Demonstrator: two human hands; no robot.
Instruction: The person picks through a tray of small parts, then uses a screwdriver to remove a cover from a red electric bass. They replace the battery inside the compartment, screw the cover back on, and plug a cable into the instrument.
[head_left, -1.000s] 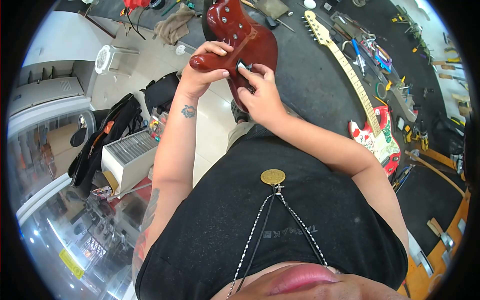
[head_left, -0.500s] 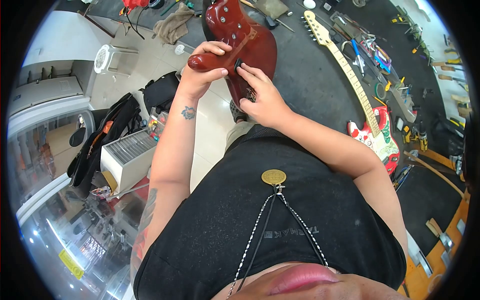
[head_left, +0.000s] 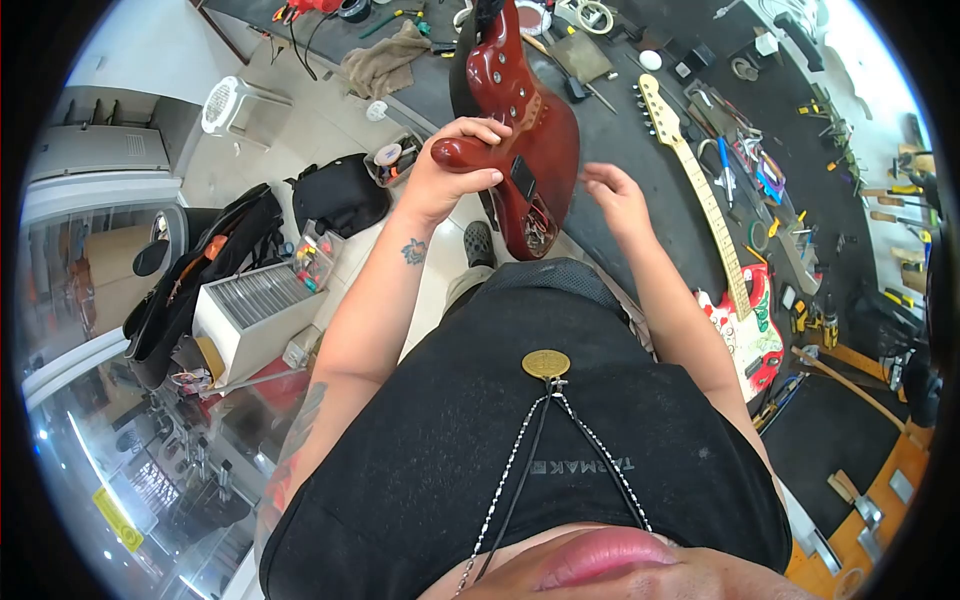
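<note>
A glossy dark red electric guitar lies back side up at the bench edge, with its body overhanging toward me. My left hand grips one of its rounded body horns, thumb toward me and fingers over the far side. On the guitar's back sit a black rectangular cover and, nearer me, an open cavity with parts inside that I cannot make out. My right hand hovers just right of the body, apart from it, fingers loosely curled and spread, with nothing visible in them.
On the dark workbench lies a second guitar, red and white with a maple neck. Tools and tape rolls crowd the bench behind it. A brown cloth lies at the back left. A white stool and black bag stand on the floor.
My right hand has left the black cover on the guitar's back and moved right, off the body. My left hand keeps its hold. The view has shifted, so the guitar appears farther right.
</note>
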